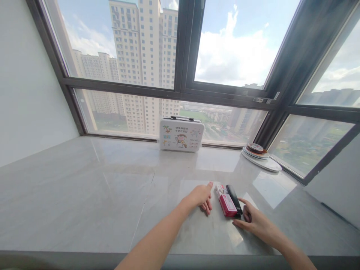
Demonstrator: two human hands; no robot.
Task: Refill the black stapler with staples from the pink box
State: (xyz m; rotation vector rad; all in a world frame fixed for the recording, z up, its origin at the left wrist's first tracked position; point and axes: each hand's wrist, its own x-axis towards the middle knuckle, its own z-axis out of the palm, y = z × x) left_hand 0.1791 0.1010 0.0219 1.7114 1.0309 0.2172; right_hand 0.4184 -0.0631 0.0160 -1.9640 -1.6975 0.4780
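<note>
A small pink-and-white box point(226, 204) lies on the pale stone sill. Along its right side, close against it, rests a black stapler point(233, 198). My left hand point(201, 197) hovers just left of the box, apart from it and holding nothing, with the thumb stretched forward and the fingers pointing down. To the right, my right hand point(250, 217) has thumb and index finger spread around the near right corner of the stapler. The index tip is right at the stapler's side; whether it touches cannot be told.
A white carry case point(181, 135) with cartoon prints and a black handle stands against the window. Stacked plates or round boards point(260, 157) lie in the right corner by the window frame. The glossy sill point(84, 202) ends at a front edge near my forearms.
</note>
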